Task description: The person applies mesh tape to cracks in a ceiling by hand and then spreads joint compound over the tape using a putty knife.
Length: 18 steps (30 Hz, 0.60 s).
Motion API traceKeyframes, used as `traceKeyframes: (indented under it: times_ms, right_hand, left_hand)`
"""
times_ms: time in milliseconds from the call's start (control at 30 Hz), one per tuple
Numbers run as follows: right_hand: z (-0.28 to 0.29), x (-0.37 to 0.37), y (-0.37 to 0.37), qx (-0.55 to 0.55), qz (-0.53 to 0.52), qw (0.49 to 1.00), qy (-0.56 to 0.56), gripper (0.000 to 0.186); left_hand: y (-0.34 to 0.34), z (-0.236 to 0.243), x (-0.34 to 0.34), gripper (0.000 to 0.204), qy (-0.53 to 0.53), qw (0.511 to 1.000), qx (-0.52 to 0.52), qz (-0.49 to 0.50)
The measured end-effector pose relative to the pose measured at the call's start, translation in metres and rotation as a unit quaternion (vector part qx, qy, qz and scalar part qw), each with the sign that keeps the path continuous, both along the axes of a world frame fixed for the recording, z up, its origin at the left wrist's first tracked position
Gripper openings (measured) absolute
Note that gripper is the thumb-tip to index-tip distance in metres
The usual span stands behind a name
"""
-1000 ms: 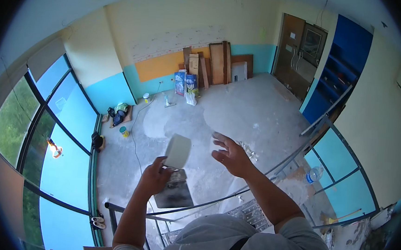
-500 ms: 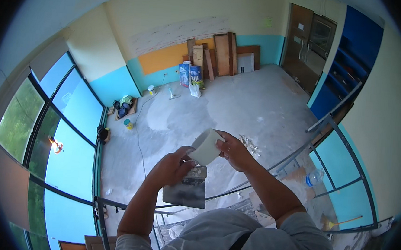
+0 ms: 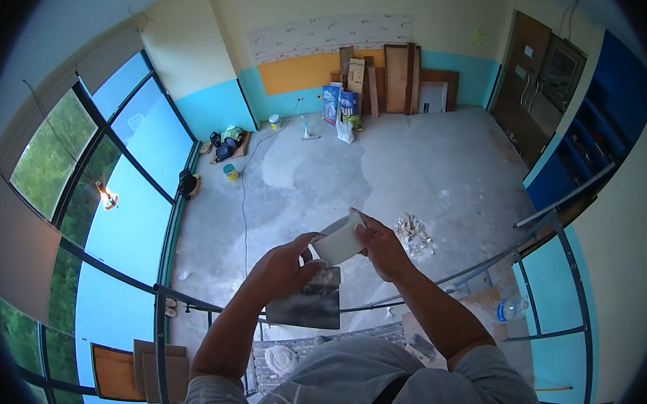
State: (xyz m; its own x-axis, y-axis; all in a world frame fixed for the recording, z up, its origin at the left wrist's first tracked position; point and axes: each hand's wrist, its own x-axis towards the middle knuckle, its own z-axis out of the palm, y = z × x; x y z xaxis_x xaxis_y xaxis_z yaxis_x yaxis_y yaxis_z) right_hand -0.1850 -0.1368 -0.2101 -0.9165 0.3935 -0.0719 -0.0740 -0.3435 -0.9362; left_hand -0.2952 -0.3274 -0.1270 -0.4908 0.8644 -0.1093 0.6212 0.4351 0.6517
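Note:
Between my two hands is a wide white roll of tape [image 3: 342,242], tilted, at the middle of the view. My left hand [image 3: 281,272] grips its left edge, with the thumb low on the roll. From under that same hand hangs a broad scraper [image 3: 305,306] with a dark, flat blade; its handle is hidden by the hand. My right hand [image 3: 386,251] is closed on the roll's right side, fingers along the upper edge and thumb on the outer face.
A curved metal railing [image 3: 468,276] surrounds my platform, where a white coil [image 3: 280,360] lies. A water bottle [image 3: 511,309] sits to the right. On the floor below are a debris pile [image 3: 413,235], a cable [image 3: 245,211] and a small bucket [image 3: 230,171]. Boards [image 3: 398,80] lean on the far wall.
The room has shifted right in view as my head turned. The roll has tipped, showing less of its opening; both hands keep their hold.

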Motion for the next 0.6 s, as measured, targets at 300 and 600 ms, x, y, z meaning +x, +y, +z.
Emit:
traceKeyframes:
  times_ms: [300, 600]
  right_hand:
    - [0.009, -0.013, -0.006, -0.140, -0.001, 0.990, -0.021, 0.045]
    - [0.019, -0.028, -0.037, 0.203, -0.018, 0.969, 0.136, 0.044]
  left_hand:
    - [-0.005, 0.005, -0.022, 0.057, 0.065, 0.997, 0.008, -0.037]
    - [-0.031, -0.038, -0.091, 0.039, -0.352, 0.911, 0.181, -0.119]
